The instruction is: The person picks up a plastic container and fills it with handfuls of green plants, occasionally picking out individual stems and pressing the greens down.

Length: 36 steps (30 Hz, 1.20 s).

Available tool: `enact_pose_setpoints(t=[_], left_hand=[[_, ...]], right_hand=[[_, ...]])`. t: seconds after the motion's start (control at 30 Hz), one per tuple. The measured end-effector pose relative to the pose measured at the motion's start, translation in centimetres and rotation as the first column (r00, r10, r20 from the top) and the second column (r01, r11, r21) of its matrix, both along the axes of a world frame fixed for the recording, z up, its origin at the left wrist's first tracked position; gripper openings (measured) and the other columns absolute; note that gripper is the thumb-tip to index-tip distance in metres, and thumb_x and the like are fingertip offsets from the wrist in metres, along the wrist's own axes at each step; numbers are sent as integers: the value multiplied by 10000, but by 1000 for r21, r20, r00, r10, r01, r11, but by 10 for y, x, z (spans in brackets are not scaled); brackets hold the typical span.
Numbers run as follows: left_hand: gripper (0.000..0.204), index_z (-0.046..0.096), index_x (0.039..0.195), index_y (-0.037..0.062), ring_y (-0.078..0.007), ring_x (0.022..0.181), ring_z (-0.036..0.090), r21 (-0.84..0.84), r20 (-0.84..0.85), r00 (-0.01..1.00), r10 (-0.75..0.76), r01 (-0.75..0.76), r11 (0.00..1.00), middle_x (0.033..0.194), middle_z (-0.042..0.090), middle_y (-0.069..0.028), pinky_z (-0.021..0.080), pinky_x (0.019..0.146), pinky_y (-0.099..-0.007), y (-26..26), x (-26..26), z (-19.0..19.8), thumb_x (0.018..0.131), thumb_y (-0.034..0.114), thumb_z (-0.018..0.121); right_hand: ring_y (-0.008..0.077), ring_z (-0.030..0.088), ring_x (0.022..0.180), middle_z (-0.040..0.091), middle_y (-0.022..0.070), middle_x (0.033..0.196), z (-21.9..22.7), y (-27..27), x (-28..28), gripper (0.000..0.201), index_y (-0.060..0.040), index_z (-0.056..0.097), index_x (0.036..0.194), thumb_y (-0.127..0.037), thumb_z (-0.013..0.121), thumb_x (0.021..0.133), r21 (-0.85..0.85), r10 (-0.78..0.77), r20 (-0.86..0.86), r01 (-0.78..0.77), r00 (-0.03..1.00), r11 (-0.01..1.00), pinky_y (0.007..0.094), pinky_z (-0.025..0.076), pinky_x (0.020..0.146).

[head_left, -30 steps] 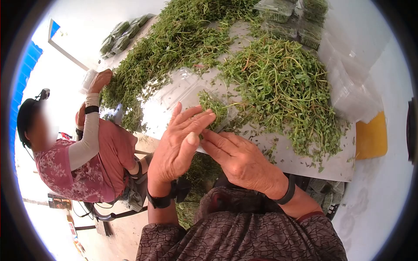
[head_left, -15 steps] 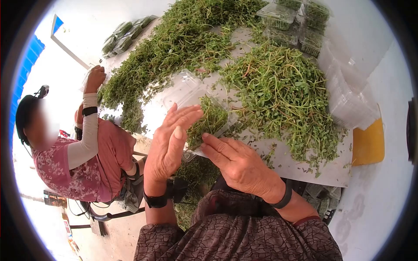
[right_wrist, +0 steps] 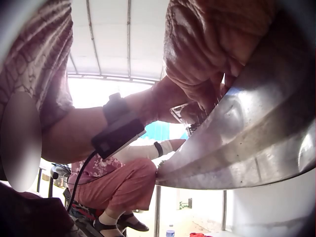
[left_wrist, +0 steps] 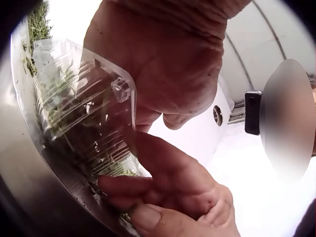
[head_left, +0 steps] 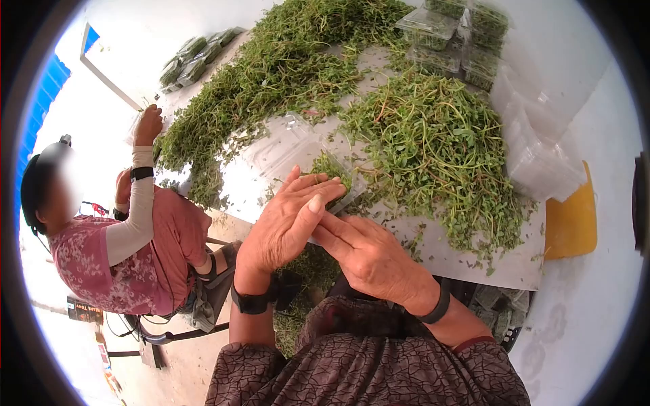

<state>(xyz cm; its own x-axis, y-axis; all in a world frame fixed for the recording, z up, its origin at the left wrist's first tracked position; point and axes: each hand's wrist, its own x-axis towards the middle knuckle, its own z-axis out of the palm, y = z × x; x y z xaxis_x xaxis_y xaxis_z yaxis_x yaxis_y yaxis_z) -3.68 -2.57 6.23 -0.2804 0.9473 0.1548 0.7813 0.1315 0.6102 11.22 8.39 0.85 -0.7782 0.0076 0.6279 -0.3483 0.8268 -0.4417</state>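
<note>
Left hand [head_left: 279, 224], grip flat, over greens [head_left: 328, 164] in one clear container [left_wrist: 120, 89]; right hand [head_left: 379, 260], grip pinching rim [left_wrist: 134, 109].

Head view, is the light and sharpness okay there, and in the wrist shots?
Head view: curved distortion, dark rim, glare bleaching the table's left side. Left wrist view: blown-out background, left hand shadowed. Right wrist view: bright reflections on metal; both wrist views have dark corners.

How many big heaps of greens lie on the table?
2: a right-hand heap, and a long heap reaching toward the seated person. More may lie out of view.
</note>
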Motion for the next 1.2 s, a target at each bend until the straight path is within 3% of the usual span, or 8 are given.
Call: enact_pose_setpoints(t=[0.23, 0.27, 0.37, 0.43, 0.67, 0.73, 1.03, 1.2], left_hand=[[672, 629, 1248, 0, -341, 1285, 518, 210, 2, 996, 87, -86, 974, 1313, 597, -194, 166, 1200, -471, -17, 0, 8, 1009, 507, 260], [671, 629, 1237, -10, -342, 1270, 531, 228, -15, 993, 115, -109, 967, 1303, 599, -204, 218, 1185, -464, -20, -1, 9, 1015, 501, 255], [661, 628, 1222, -24, -353, 1251, 540, 167, 19, 974, 227, -227, 959, 1268, 618, -209, 263, 1166, -460, -26, 2, 11, 1022, 482, 252], [660, 623, 1222, -26, -366, 1235, 544, 159, -65, 976, 208, -196, 968, 1226, 638, -214, 306, 1135, -458, -26, -1, 6, 1029, 481, 247], [664, 624, 1207, -31, -393, 1210, 525, 124, 34, 998, 56, -60, 990, 1205, 651, -202, 341, 1099, -474, -11, 3, 0, 1035, 473, 228], [648, 639, 1171, -27, -389, 1181, 527, 91, -80, 997, -1, 8, 996, 1183, 654, -210, 365, 1075, -469, -9, 0, -5, 1040, 448, 219], [633, 649, 1130, -34, -369, 1155, 538, 25, -35, 999, 24, -23, 999, 1082, 679, -207, 366, 1076, -448, -7, 7, 1, 1042, 414, 210], [620, 639, 1179, -39, -365, 1122, 541, 120, 31, 997, 64, -67, 990, 1100, 666, -212, 381, 1050, -443, -7, 5, 0, 1040, 389, 213]], right_hand=[[276, 578, 965, 560, 158, 1312, -2, 0, -1, 449, 56, 594, 1204, 47, 590, 754, -1, -10, -27, 10, 1000, 1000, 386, 507, 852], [276, 579, 975, 554, 161, 1323, -1, 1, -1, 457, 58, 592, 1209, 49, 590, 752, 7, -8, -23, 8, 1000, 1000, 384, 508, 858], [277, 580, 984, 545, 167, 1341, -2, 1, -2, 476, 59, 587, 1222, 53, 592, 746, 16, 3, -29, -2, 1000, 1000, 382, 510, 867], [276, 580, 984, 542, 170, 1348, -3, 0, -2, 487, 60, 584, 1230, 56, 594, 742, 22, 6, -41, -5, 999, 1000, 380, 511, 870], [276, 575, 959, 560, 158, 1310, 0, 0, -1, 523, 60, 574, 1264, 62, 598, 741, 31, -14, -24, 15, 1000, 999, 384, 510, 860], [276, 573, 950, 564, 154, 1300, 0, 1, -1, 526, 61, 572, 1268, 61, 598, 743, 31, -15, -22, 16, 1000, 999, 387, 509, 852], [266, 566, 886, 571, 145, 1296, 1, -2, 1, 553, 55, 560, 1293, 60, 591, 741, 38, -24, -41, 26, 999, 999, 379, 508, 813], [267, 565, 833, 580, 165, 1297, -2, 2, -5, 531, 57, 578, 1263, 67, 595, 733, 57, -6, -71, 10, 997, 998, 380, 509, 772]])
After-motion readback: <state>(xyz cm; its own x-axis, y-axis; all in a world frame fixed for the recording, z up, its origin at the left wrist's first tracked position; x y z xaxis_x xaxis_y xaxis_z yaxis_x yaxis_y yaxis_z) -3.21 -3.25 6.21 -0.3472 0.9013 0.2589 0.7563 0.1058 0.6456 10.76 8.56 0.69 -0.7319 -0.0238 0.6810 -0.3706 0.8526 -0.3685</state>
